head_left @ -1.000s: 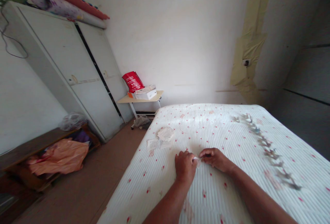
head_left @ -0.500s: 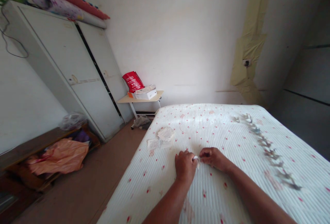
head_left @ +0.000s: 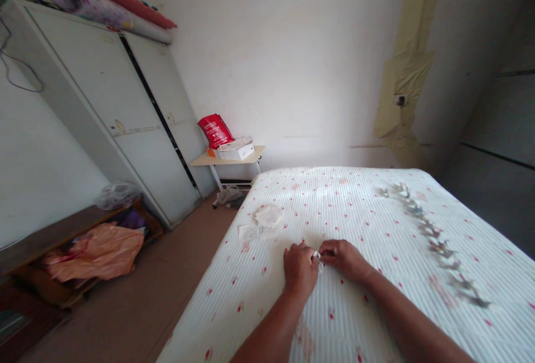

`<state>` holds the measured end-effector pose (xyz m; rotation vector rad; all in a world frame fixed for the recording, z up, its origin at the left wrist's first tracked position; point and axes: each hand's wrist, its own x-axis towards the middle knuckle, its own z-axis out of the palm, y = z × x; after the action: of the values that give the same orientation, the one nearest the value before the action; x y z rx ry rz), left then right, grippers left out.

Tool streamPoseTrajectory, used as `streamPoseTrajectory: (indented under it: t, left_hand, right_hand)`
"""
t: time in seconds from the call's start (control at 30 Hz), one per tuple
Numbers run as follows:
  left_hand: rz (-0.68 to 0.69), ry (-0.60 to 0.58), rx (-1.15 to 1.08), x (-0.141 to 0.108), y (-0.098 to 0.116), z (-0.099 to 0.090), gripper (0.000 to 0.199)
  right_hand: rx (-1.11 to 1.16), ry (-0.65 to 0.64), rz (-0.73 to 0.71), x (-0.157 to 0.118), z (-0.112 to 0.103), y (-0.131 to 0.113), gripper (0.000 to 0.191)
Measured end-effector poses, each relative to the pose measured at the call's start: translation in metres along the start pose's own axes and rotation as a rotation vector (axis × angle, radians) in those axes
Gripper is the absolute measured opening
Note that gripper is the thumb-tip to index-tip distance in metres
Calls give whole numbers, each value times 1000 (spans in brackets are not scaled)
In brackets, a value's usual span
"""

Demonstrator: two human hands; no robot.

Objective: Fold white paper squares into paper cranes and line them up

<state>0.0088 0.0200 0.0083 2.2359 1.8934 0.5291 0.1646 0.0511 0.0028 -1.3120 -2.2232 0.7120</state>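
Note:
Over the middle of the bed, my left hand is closed with its thumb and fingers pinching a small piece of folded white paper. My right hand meets it from the other side, its curled fingertips gripping the paper's right edge. Fingers cover most of the paper, so its exact shape is hidden. Beyond my left hand lie loose printed paper sheets, flat on the bed. To the right runs a long row of small folded paper figures, somewhat blurred.
The bed has a white ribbed cover with red spots. Past its far left corner stands a small table bearing a red bag and a white box. A grey cabinet and a low wooden bench line the left side.
My right hand has moved slightly left, bringing its fingertips onto the paper beside my left hand. My left hand has stayed nearly still.

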Motion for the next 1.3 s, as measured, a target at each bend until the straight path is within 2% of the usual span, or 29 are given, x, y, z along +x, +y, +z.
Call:
streamPoseTrajectory:
  t: [0.13,0.37,0.73,0.9,1.07,1.3]
  left_hand:
    - [-9,-12,11,-1,0,0,14]
    - [3,20,-10,-3,3,-2,11]
    - [-44,-15,-40,-1,1,-4,10]
    - [-40,45,-85,-2,-1,2,10]
    - [-17,139,-206,-6,-9,9,11]
    - [-59,134,-188,-9,-9,5,10]
  right_hand:
    - [-139,6,-25,-2,1,-4,19]
    - [-361,47,16,-9,8,-11,21]
    - [-267,34,-21,-8,7,-8,24]
    - [-381,60,54,-9,9,-13,21]
    - [-417,75,48,-8,11,-13,18]
    - [-500,90,77,-7,15,-15,18]
